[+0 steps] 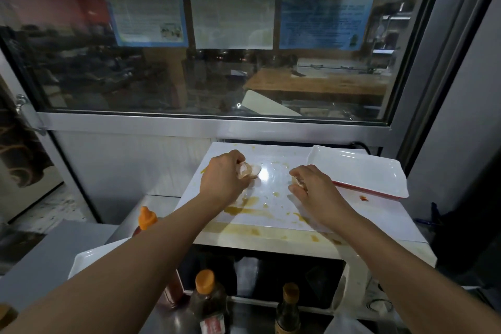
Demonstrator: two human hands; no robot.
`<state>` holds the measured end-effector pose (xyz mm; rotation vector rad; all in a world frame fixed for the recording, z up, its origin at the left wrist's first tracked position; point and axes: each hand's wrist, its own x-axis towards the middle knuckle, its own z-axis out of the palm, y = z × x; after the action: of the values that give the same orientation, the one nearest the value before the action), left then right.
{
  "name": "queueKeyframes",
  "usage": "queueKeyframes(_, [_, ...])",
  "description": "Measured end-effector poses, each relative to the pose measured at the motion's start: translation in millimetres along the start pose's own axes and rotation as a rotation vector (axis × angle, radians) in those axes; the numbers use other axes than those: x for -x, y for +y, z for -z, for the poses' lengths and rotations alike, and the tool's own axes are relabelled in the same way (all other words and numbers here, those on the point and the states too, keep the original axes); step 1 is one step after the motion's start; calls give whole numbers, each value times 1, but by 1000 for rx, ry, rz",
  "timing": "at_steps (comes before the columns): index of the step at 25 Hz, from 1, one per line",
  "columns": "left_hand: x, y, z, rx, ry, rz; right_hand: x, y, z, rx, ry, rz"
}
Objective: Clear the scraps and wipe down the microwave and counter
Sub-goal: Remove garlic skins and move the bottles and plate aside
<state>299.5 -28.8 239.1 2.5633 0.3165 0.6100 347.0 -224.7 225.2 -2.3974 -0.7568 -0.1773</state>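
A white microwave (379, 222) stands in front of me, its flat top smeared with yellow-brown sauce stains (245, 207) and crumbs. My left hand (225, 176) grips a pale, crumpled food scrap (250, 169) on the left part of the top. My right hand (311, 184) curls its fingers round another small pale scrap (296, 180) near the middle of the top. A small red blotch (363, 198) marks the top at the right.
A white rectangular tray (360, 168) with a red underside lies on the microwave's back right corner. Sauce bottles with orange caps (206, 282) and a dark bottle (290, 304) stand before the microwave door. Another white tray (89, 257) sits left. A glass window rises behind.
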Motion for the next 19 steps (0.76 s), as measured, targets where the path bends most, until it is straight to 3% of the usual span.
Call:
queueKeyframes(9, [-51,-10,-29,-16,-93,27,-32,5,-17,-38,44,3])
queueKeyframes(19, [-50,-19,-46,1,-179,12,-38,10,-20,-23,39,-1])
